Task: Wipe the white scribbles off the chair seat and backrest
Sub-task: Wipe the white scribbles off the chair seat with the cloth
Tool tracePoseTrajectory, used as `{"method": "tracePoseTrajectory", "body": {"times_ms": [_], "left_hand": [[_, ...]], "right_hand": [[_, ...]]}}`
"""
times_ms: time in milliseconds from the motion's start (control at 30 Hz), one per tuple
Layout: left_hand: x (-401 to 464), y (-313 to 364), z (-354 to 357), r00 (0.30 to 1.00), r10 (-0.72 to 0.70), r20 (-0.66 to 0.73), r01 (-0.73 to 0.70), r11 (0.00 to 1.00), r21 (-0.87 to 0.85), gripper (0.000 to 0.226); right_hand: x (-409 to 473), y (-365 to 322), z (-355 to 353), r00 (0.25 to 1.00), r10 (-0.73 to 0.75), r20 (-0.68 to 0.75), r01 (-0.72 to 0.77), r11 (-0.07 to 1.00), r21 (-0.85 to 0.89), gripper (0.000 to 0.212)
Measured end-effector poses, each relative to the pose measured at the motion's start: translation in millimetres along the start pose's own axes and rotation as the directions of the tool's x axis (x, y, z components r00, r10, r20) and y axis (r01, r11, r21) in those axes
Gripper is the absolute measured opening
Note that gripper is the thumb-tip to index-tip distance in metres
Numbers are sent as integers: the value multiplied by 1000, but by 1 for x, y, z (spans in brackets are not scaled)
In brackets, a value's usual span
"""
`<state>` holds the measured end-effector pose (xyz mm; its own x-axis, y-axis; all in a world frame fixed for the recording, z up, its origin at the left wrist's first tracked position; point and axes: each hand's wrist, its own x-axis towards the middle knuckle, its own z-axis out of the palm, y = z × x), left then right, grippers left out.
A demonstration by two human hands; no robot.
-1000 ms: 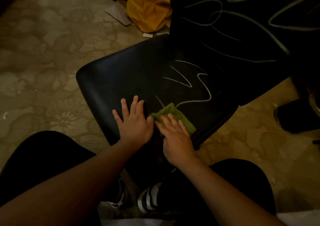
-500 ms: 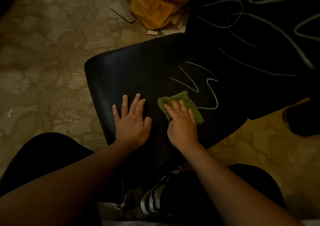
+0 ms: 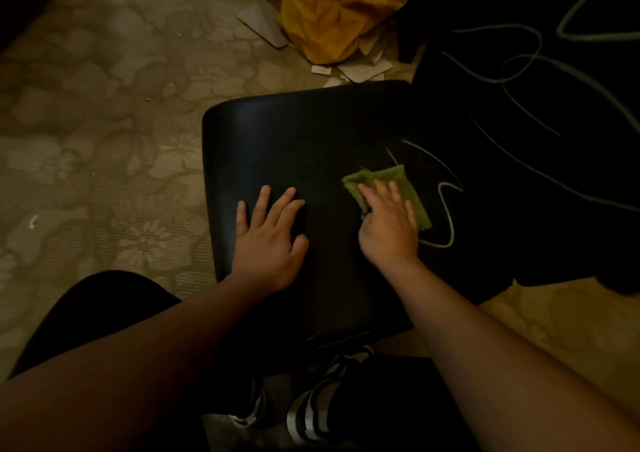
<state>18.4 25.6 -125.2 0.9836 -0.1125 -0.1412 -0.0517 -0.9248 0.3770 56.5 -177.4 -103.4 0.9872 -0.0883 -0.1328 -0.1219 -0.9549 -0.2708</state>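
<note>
Chair seat [image 3: 294, 146], one green cloth [image 3: 408, 188], two hands flat, scribbles [image 3: 446, 209] remaining

the right hand [image 3: 388, 229] presses flat on a green cloth [image 3: 394, 188] on the black chair seat [image 3: 294, 146], beside white scribbles [image 3: 446, 209]. the left hand [image 3: 270, 240] lies spread on the seat. more scribbles cross the backrest [image 3: 554, 112]. a yellow bag [image 3: 339, 11] lies on the patterned floor [image 3: 104, 105].
</note>
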Motion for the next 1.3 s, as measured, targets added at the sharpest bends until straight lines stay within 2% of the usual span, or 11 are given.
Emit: {"method": "tracePoseTrajectory", "body": {"times_ms": [67, 233, 300, 467, 600, 700, 867, 967, 1067, 1233, 1300], "left_hand": [[5, -2, -2, 1000, 8, 6, -8, 1000, -3, 66], [18, -10, -5, 1000, 30, 10, -30, 999, 13, 63], [20, -14, -8, 999, 37, 22, -38, 999, 14, 62], [27, -11, -14, 998, 24, 54, -25, 1000, 16, 59], [28, 4, -17, 998, -47, 34, 48, 998, -30, 54], [32, 28, -15, 995, -97, 19, 97, 994, -39, 58], [52, 69, -1, 1000, -3, 23, 3, 1000, -18, 65], [56, 80, 7, 999, -29, -13, 29, 1000, -11, 66], [56, 77, 10, 999, -27, -18, 27, 999, 20, 67], [57, 77, 9, 1000, -30, -8, 31, 998, 53, 68], [58, 78, 10, 999, -39, -15, 40, 997, 58, 68]], "right_hand": [[-4, -8, 1, 999, -29, 21, 29, 999, -21, 68], [-27, -25, 2, 898, -404, 177, 405, 914, 31, 66], [-20, -17, -1, 883, -428, 191, 428, 903, 44, 65], [13, 33, -11, 989, -149, 23, 148, 989, 26, 66], [22, 58, -12, 998, 46, -34, -47, 999, -11, 64], [19, 46, -11, 997, 72, -29, -72, 997, -3, 66], [-6, 10, -5, 970, -233, 75, 231, 973, 29, 67], [-3, 14, -9, 954, -284, 99, 278, 958, 67, 62], [18, 24, -15, 973, -213, 88, 211, 977, 40, 63], [65, 29, -19, 991, 132, -15, -131, 991, 15, 67], [71, 23, -18, 989, 148, -23, -148, 989, -28, 70]]}}
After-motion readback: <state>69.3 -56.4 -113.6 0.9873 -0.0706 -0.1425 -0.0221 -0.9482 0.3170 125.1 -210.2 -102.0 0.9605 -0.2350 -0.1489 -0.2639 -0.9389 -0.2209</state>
